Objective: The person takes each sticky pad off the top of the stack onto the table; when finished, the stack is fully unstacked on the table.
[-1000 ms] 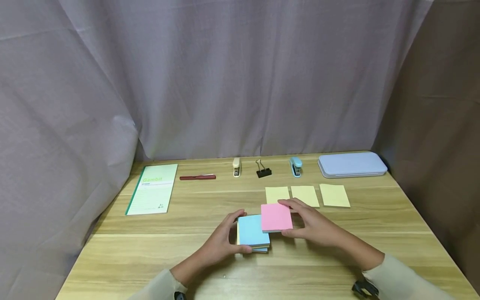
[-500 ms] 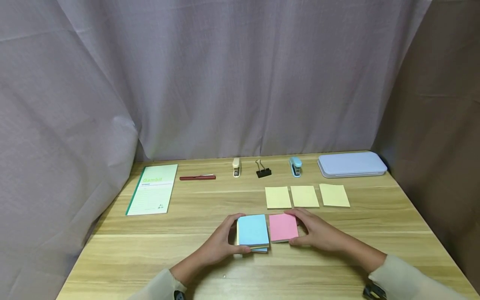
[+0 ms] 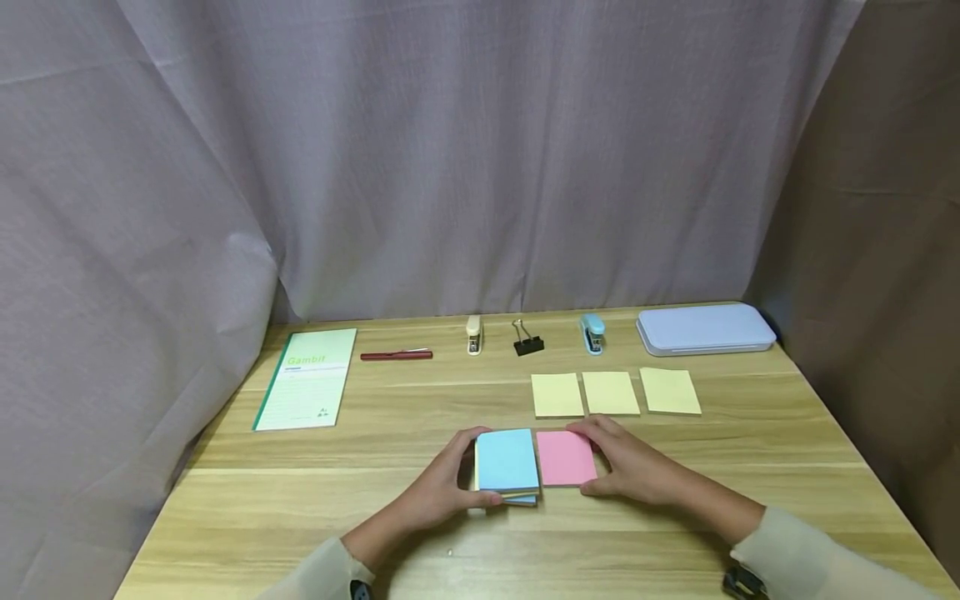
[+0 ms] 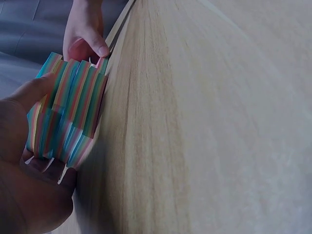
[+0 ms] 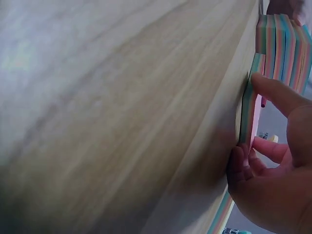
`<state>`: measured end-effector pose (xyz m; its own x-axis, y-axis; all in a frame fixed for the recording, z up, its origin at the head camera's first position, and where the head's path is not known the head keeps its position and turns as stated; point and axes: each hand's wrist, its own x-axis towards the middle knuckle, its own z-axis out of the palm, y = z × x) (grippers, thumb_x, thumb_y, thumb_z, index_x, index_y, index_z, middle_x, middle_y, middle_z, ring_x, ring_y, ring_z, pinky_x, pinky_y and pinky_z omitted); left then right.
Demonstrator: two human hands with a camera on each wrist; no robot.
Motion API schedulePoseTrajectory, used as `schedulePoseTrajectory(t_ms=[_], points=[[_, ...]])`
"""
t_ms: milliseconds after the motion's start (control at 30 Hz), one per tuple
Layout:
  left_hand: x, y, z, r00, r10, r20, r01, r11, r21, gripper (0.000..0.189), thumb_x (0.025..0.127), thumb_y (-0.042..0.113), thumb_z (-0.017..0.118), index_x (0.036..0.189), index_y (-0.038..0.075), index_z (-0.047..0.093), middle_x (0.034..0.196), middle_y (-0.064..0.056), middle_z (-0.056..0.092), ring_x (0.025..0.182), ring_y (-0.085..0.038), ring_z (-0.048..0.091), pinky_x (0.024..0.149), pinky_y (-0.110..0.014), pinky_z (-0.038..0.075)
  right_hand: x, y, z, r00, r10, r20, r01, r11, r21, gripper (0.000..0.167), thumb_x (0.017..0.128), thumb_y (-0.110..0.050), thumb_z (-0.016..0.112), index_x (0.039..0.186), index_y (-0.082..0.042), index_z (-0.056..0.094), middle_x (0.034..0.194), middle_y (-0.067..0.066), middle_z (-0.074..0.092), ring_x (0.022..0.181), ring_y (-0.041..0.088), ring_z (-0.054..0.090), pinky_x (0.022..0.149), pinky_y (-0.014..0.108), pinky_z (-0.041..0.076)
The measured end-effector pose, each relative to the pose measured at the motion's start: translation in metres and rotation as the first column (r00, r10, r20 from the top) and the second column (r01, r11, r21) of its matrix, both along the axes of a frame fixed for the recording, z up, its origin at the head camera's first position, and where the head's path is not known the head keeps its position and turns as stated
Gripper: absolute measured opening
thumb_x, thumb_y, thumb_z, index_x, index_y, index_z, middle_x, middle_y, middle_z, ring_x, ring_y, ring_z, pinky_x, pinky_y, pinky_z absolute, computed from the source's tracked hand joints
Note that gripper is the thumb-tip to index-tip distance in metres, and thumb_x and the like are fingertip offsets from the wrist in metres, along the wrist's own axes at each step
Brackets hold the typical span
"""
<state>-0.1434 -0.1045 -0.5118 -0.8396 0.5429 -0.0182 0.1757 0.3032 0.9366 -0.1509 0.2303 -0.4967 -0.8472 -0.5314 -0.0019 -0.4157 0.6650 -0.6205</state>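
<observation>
A stack of sticky note pads [image 3: 507, 460], blue on top, stands on the table with edges striped in several colours. My left hand [image 3: 441, 485] grips it from the left, thumb at the near edge and fingers at the far side. Just right of the stack, a pink-topped sticky note pad [image 3: 562, 458] lies flat on the table. Its right part is between the thumb and fingers of my right hand [image 3: 633, 467]. In the right wrist view the pink-topped pad [image 5: 249, 107] shows striped sides and lies low beside the taller stack [image 5: 282, 48].
Three yellow-topped pads [image 3: 611, 393] form a row behind the right hand. Along the back are a notebook [image 3: 307, 379], a red pen [image 3: 396, 355], a cream stapler [image 3: 474, 335], a black binder clip [image 3: 528, 343], a blue stapler [image 3: 592, 333] and a pale blue case [image 3: 707, 328].
The pink-topped pad has come off the top right of the stack and down to the table on its right, carried by my right hand. My left hand has stayed on the stack.
</observation>
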Motion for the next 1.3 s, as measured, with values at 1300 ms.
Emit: schedulePoseTrajectory(t_ms=[1300], points=[[-0.001,-0.002,-0.002,0.999,-0.022,-0.027,0.022,1.000,-0.020,0.082,0.087,0.028,0.085,0.152,0.024,0.036,0.142,0.005,0.051,0.132,-0.018,0.050,0.117,-0.044,0.035,0.006,-0.078,0.034,0.992,0.106,0.069,-0.097,0.989,-0.115,0.093,0.082,-0.042,0.087,0.155,-0.006,0.043,0.151,0.005,0.049,0.135,0.025,0.050,0.111,0.054,0.043]])
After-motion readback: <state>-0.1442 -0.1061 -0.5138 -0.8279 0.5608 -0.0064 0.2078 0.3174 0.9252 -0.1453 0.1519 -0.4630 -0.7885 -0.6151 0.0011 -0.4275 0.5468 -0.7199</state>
